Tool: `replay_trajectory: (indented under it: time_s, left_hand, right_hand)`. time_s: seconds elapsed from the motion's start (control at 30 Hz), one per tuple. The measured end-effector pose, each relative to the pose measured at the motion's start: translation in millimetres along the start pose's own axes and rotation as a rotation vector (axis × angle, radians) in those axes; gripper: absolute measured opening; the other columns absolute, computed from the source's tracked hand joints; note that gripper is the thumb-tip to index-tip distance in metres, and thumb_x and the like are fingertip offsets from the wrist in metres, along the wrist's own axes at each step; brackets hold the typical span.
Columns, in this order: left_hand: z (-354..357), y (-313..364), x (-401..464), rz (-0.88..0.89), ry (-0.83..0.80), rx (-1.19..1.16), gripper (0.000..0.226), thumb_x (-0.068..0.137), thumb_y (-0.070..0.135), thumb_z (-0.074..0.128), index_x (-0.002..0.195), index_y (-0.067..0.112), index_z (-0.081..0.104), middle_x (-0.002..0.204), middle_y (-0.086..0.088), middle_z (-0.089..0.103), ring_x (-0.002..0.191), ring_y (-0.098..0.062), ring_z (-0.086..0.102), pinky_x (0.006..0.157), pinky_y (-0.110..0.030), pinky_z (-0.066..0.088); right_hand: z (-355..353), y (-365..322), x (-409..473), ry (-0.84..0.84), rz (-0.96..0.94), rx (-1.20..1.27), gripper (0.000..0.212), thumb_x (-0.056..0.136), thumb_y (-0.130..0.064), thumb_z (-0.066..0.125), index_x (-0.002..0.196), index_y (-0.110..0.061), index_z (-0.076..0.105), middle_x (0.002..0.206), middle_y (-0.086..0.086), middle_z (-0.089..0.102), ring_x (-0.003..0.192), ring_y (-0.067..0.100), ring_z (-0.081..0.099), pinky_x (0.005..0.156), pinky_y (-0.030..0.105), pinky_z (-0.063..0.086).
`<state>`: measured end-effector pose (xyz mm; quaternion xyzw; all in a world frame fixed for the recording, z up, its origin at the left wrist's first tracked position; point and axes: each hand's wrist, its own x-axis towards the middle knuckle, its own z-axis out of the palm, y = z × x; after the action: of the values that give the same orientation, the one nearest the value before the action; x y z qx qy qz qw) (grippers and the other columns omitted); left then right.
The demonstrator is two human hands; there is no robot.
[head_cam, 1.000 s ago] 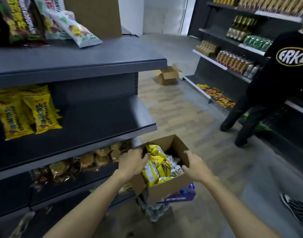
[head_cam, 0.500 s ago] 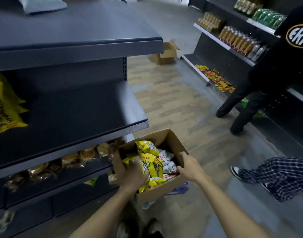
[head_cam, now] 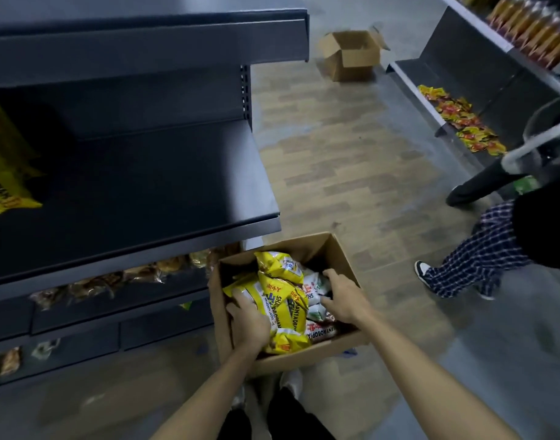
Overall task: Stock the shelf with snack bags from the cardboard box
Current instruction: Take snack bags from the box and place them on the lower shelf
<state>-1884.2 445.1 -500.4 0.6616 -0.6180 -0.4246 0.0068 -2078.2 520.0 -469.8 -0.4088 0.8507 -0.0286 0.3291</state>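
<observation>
Here both hands dig into the cardboard box (head_cam: 307,358): left hand (head_cam: 250,322) grips yellow bags (head_cam: 285,308), right hand's (head_cam: 343,301) fingertips hidden.

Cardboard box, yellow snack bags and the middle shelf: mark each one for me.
cardboard box (head_cam: 304,357), head view, on its near front wall.
yellow snack bags (head_cam: 280,274), head view, on the topmost bag in the box.
middle shelf (head_cam: 151,192), head view, on its bare dark deck.
</observation>
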Motion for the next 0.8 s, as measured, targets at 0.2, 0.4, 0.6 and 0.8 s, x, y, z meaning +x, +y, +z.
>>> replay_trajectory:
  time_s: [0.2,0.4,0.6,0.8]
  left_hand:
    - [12,4,-3,0.046,0.141,-0.060,0.072,0.086,-0.001,0.061,0.145,0.012,0.022,0.131,-0.021,0.035,0.097,-0.043,0.055,0.076,-0.043,0.049]
    - [8,12,-14,0.101,0.176,-0.206,0.081,0.072,0.008,0.081,0.134,0.018,0.030,0.129,-0.014,0.041,0.098,-0.035,0.058,0.076,-0.034,0.044]
    - [-16,16,-6,0.106,0.184,-0.201,0.077,0.065,0.023,0.087,0.127,0.008,0.044,0.125,-0.007,0.054,0.112,-0.024,0.055,0.088,-0.030,0.043]
    - [-44,9,8,0.272,0.298,-0.031,0.057,0.064,0.029,0.081,0.113,0.011,0.060,0.105,-0.009,0.068,0.096,-0.032,0.064,0.079,-0.034,0.048]
  right_hand:
    - [13,6,14,-0.061,-0.064,-0.001,0.064,0.090,-0.033,0.061,0.145,-0.020,0.031,0.131,0.012,0.050,0.119,0.033,0.052,0.093,0.037,0.044]
    - [28,5,17,-0.130,-0.068,0.011,0.060,0.087,-0.028,0.059,0.140,-0.017,0.036,0.132,0.017,0.050,0.120,0.037,0.051,0.092,0.038,0.044]
    - [37,-5,15,-0.159,-0.124,0.042,0.055,0.088,-0.029,0.060,0.137,-0.017,0.039,0.132,0.013,0.053,0.121,0.034,0.052,0.094,0.041,0.046]
    - [58,-41,7,-0.021,-0.219,0.107,0.045,0.091,-0.019,0.053,0.134,-0.027,0.043,0.122,0.008,0.048,0.108,0.033,0.055,0.087,0.039,0.047]
